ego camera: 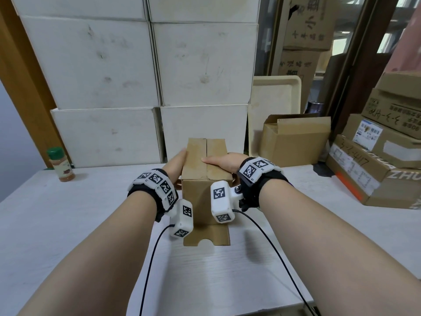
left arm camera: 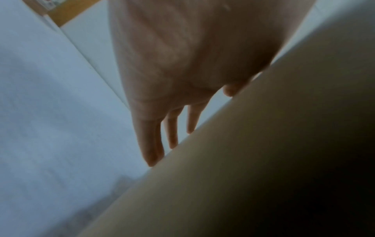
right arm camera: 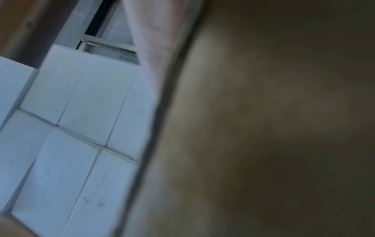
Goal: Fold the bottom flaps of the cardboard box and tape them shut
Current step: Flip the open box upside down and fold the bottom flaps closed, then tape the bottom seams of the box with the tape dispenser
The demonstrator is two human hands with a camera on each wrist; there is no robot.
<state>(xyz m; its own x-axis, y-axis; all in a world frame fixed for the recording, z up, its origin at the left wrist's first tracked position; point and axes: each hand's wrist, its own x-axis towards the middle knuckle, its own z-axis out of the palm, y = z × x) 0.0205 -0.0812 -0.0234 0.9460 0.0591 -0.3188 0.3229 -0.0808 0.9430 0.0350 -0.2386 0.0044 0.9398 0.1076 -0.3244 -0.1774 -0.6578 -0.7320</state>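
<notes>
Two hands: both on cardboard box (ego camera: pixel 206 176), standing on white table (ego camera: pixel 68 224).
Head view: left hand (ego camera: pixel 176 166) flat against left side; right hand (ego camera: pixel 222 161) flat on folded top flaps, thumb at seam.
Left wrist view: fingers (left arm camera: pixel 151 144) straight along box wall (left arm camera: pixel 243 160).
Right wrist view: blurred cardboard; hand posture cannot be told.

- Left hand (ego camera: pixel 176 166): bare, forearm unsleeved.
- Right hand (ego camera: pixel 222 161): bare, forearm unsleeved.
- Left wristband (ego camera: pixel 155 185): black strap, white blocks printed with black square codes.
- Right wristband (ego camera: pixel 257 171): same make, one screw showing.
- Left camera pod (ego camera: pixel 182 218): white, coded, black cable (ego camera: pixel 150 265).
- Right camera pod (ego camera: pixel 222 201): white, coded, black cable (ego camera: pixel 273 252).
</notes>
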